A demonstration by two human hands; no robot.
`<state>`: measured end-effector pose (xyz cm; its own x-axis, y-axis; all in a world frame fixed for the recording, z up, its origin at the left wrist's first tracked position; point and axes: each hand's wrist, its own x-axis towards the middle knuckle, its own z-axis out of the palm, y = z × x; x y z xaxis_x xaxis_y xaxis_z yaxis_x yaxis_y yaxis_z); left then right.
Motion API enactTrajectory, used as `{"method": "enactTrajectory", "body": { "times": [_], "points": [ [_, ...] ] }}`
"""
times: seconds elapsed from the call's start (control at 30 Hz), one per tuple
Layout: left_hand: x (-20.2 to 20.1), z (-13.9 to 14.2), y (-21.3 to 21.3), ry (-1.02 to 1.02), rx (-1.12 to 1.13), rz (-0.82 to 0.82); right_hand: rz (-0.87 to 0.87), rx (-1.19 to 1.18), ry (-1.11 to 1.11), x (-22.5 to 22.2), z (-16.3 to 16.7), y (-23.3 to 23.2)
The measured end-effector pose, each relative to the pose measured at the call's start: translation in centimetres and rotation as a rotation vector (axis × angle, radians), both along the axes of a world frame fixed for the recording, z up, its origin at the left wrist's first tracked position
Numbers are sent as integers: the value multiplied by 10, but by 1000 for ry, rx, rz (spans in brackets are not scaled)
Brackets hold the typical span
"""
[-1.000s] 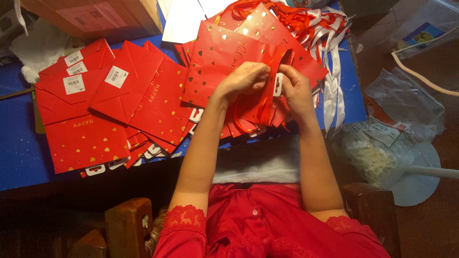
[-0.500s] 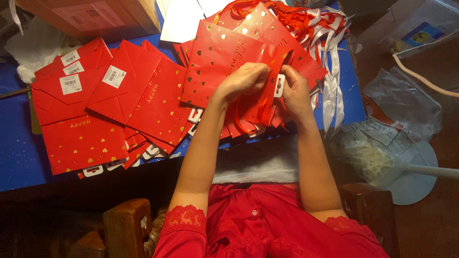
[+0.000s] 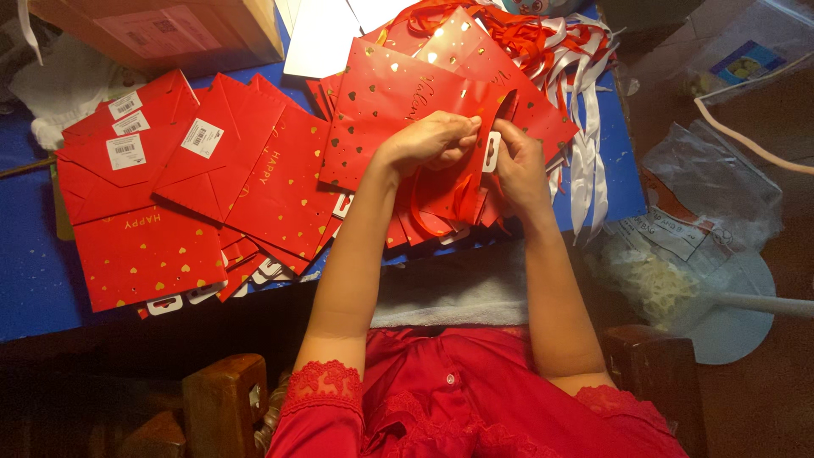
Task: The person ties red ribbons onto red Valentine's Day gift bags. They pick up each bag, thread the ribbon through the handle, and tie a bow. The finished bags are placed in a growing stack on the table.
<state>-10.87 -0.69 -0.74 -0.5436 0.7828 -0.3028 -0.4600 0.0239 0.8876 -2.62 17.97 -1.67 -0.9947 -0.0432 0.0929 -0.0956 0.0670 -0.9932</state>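
The blue table (image 3: pixel 34 280) is crowded almost to every edge: a fanned stack of flat red gift bags (image 3: pixel 170 212) covers its left half and hangs over the near edge, a cardboard box (image 3: pixel 161 30) sits at the far left corner, and a tangle of red and white ribbons (image 3: pixel 568 76) spills over the far right corner and down the right edge. Bare table shows only along the left edge and in a strip by the right edge. The held red gift bag (image 3: pixel 398 110), glossy with gold hearts, lies tilted over the middle of the table on a second pile. The left hand (image 3: pixel 428 140) is curled closed, pinching the bag's top edge. The right hand (image 3: pixel 519 165), just beside it, is closed too, fingers gripping the same edge by a white hang tab (image 3: pixel 491 153). A red ribbon (image 3: pixel 441 199) loops below the hands.
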Motion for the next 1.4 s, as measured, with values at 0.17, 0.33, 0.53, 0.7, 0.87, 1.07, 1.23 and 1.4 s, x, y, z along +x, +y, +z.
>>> {"method": "enactTrajectory", "body": {
  "times": [0.17, 0.33, 0.53, 0.7, 0.87, 1.07, 1.23, 1.4],
  "points": [
    [-2, 0, 4, -41, -76, 56, -16, -54, -1, 2, -4, 2],
    [-1, -10, 6, -19, -22, 187, -49, -92, 7, -1, -8, 2],
    [4, -16, 26, 128, -157, 320, -123, -182, 15, -1, -7, -3],
    [15, -12, 26, 269, -197, 414, -147, -205, 34, 1, -6, -5],
    [26, -12, 18, 250, -71, 442, -162, -70, 113, 2, -13, -1],
    [33, -20, 4, 180, -27, 435, -300, -54, 101, -5, -27, 5],
    [38, -24, 5, 268, 12, 476, -227, -239, 81, -6, -20, 2],
    [44, -19, 4, 163, 22, 493, -36, -262, -107, -1, -3, 6]
  ]
}}
